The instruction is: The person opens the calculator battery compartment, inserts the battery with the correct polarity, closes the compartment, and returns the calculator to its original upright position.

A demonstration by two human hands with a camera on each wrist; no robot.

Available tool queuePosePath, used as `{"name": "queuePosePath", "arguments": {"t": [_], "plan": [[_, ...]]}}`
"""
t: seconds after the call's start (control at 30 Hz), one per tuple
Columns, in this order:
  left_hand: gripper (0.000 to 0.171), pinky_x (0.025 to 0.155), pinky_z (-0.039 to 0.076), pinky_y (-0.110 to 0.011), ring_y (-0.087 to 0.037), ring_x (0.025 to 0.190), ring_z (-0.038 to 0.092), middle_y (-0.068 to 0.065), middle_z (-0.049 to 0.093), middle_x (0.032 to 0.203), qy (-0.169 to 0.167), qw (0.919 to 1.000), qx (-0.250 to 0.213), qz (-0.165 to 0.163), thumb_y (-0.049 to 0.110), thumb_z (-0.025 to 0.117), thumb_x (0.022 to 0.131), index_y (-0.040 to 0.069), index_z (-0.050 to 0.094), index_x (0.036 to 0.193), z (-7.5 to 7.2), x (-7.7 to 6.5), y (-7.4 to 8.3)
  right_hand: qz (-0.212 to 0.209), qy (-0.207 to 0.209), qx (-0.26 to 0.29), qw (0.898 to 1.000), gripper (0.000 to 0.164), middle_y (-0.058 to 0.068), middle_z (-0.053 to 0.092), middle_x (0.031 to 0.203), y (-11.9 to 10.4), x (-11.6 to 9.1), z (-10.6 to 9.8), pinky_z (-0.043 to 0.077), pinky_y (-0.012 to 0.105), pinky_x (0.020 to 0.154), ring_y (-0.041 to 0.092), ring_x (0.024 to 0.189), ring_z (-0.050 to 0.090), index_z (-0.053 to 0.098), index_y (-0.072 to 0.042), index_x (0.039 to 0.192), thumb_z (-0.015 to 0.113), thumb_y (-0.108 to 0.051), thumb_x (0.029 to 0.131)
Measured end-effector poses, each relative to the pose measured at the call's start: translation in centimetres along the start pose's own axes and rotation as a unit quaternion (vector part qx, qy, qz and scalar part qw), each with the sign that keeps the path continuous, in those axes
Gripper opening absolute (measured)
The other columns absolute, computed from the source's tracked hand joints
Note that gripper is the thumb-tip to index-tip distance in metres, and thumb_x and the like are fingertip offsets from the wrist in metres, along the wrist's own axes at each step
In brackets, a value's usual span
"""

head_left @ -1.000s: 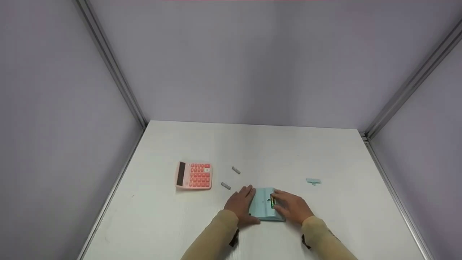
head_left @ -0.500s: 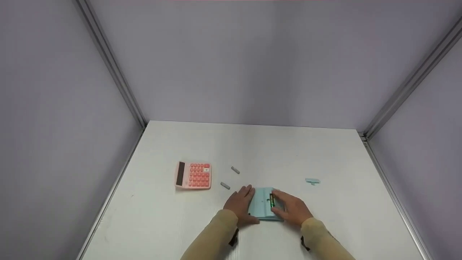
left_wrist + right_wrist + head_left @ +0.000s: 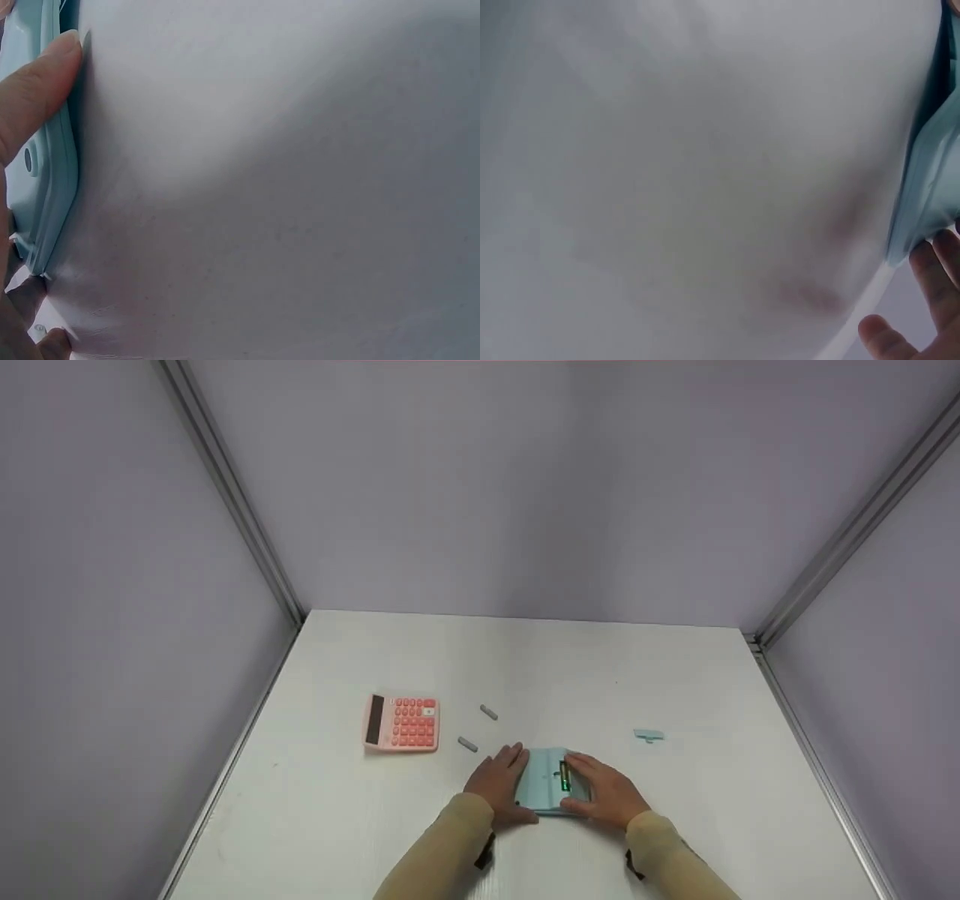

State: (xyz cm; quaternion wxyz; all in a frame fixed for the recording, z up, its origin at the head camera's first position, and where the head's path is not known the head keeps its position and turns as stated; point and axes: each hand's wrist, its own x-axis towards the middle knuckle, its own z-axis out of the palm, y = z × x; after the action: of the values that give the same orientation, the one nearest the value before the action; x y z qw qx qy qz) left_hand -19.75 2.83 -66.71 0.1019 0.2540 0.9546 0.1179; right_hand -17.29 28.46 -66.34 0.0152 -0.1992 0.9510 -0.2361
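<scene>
A light blue calculator (image 3: 535, 781) lies face down near the front of the white table, its battery slot uncovered. In that slot sits a green battery (image 3: 565, 777). My left hand (image 3: 496, 784) holds the calculator's left side, fingers at the far corner and thumb (image 3: 46, 84) along the near edge. On the right side, my right hand (image 3: 611, 795) spans the calculator beside the battery, fingertips toward the far edge and thumb by the near edge. Right-hand fingers (image 3: 932, 277) touch a calculator corner in the right wrist view. The keys face down, hidden.
A pink calculator (image 3: 415, 724) lies face up at the left. Two grey batteries (image 3: 489, 712) lie between it and the blue one. The small blue battery cover (image 3: 649, 735) rests at the right. Walls enclose the table's back and sides.
The right thumb has slid from beside the battery toward the calculator's near edge, so more of the green battery shows. The left hand stays in place.
</scene>
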Motion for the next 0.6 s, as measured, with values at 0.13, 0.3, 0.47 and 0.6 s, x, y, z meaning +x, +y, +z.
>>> {"name": "queuePosePath", "arguments": {"t": [0.13, 0.3, 0.47, 0.6], "plan": [[0.119, 0.115, 0.025, -0.04, -0.02, 0.145, 0.02, 0.0, 0.021, 0.159, 0.002, 1.0, 0.004, 0.005, 0.076, 0.07, 0.062, 0.019, 0.021, 0.155, -0.19, -0.01, -0.02, -0.001, -0.004, 0.002, 1.0, 0.083, -0.003, 0.041, 0.149, -0.15, 0.23, -0.04, 0.036, 0.045, 0.109, 0.023, 0.135, 0.04, 0.044, -0.017, 0.145, 0.067, -0.062, 0.079], [0.12, 0.116, 0.024, -0.039, -0.019, 0.145, 0.018, 0.002, 0.019, 0.159, -0.002, 1.0, 0.004, 0.0, 0.077, 0.069, 0.062, 0.021, 0.02, 0.155, 0.01, -0.11, -0.07, -0.004, 0.003, 0.005, 1.0, 0.083, -0.002, 0.043, 0.146, -0.26, 0.18, 0.16, 0.036, 0.046, 0.109, 0.022, 0.134, 0.04, 0.046, -0.017, 0.144, 0.068, -0.062, 0.078], [0.119, 0.116, 0.022, -0.039, -0.019, 0.146, 0.016, 0.003, 0.017, 0.16, -0.008, 1.0, 0.003, -0.001, 0.077, 0.068, 0.064, 0.021, 0.018, 0.155, 0.07, -0.11, 0.02, 0.001, 0.009, -0.013, 1.0, 0.084, -0.002, 0.043, 0.147, -0.08, 0.16, 0.14, 0.033, 0.047, 0.11, 0.024, 0.136, 0.037, 0.045, -0.019, 0.144, 0.068, -0.063, 0.077], [0.117, 0.116, 0.022, -0.041, -0.021, 0.146, 0.015, 0.001, 0.015, 0.161, -0.011, 0.9999, 0.001, -0.002, 0.074, 0.069, 0.066, 0.02, 0.017, 0.156, -0.3, -0.22, 0.28, 0.011, -0.003, -0.023, 1.0, 0.087, 0.0, 0.039, 0.151, 0.17, 0.23, 0.04, 0.03, 0.054, 0.11, 0.027, 0.14, 0.032, 0.042, -0.021, 0.147, 0.066, -0.067, 0.077]]}}
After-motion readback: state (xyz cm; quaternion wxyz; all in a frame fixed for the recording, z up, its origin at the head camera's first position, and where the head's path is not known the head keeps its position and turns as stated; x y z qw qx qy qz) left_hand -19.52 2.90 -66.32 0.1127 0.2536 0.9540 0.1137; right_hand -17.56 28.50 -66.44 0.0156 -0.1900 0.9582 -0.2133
